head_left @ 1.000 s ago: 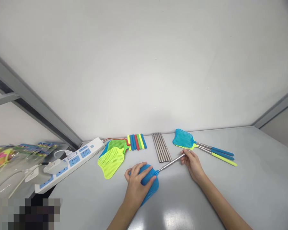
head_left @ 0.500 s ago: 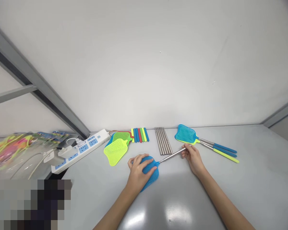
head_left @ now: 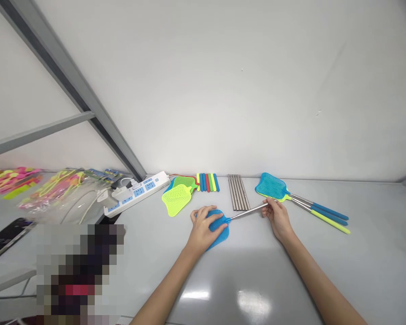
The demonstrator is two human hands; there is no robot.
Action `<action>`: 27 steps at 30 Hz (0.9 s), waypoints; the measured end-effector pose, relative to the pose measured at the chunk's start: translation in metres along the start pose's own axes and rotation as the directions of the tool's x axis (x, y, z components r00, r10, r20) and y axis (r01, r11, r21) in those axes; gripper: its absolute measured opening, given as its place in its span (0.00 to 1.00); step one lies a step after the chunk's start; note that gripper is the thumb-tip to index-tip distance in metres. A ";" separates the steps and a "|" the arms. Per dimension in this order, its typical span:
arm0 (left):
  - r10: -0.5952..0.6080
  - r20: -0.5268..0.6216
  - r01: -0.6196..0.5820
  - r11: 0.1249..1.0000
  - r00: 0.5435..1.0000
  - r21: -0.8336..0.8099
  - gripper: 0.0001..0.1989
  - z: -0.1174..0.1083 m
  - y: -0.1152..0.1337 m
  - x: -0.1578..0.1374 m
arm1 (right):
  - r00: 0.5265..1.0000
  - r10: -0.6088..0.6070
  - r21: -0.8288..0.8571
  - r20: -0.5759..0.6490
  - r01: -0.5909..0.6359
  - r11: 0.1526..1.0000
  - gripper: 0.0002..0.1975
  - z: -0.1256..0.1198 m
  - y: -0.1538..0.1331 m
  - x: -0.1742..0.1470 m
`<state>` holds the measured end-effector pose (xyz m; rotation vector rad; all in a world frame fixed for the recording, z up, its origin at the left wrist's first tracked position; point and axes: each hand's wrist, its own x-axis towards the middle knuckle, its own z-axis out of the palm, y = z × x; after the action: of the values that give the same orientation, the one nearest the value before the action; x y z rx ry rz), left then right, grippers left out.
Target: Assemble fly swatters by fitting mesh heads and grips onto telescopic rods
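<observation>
A blue fly swatter head (head_left: 219,234) lies low over the grey table, a thin metal rod (head_left: 248,211) joined at its neck. My left hand (head_left: 205,230) covers much of the head and grips it, with the thumb and fingers near the neck. At the rod's other end, my right hand (head_left: 277,217) pinches the metal between thumb and fingers. Just behind lies a row of several metal rods (head_left: 238,193). To the right are swatters with handles: a blue mesh head (head_left: 272,186) on top, blue handles (head_left: 329,213) and a yellow handle (head_left: 330,221).
Left of my hands lie loose swatter heads, a yellow one (head_left: 176,200) on top, beside several coloured grips (head_left: 208,182). A white power strip (head_left: 140,194) with plugs stands farther left, near bagged items (head_left: 66,185) and a phone (head_left: 8,234). A wall (head_left: 230,99) rises behind.
The view has swung left, so things appear farther right and the phone shows at the left. Both hands keep their hold on the blue swatter head and rod.
</observation>
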<state>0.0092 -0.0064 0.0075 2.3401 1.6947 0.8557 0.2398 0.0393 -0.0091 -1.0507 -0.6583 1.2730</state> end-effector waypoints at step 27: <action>0.040 -0.011 -0.040 0.998 0.999 -0.041 0.12 -0.001 -0.004 -0.002 | 0.999 -0.005 -0.025 0.049 0.006 1.000 0.10 -0.003 0.003 0.002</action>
<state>0.0053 -0.0070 0.0061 2.3541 1.6230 0.9018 0.2416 0.0407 -0.0133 -1.0397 -0.7160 1.2920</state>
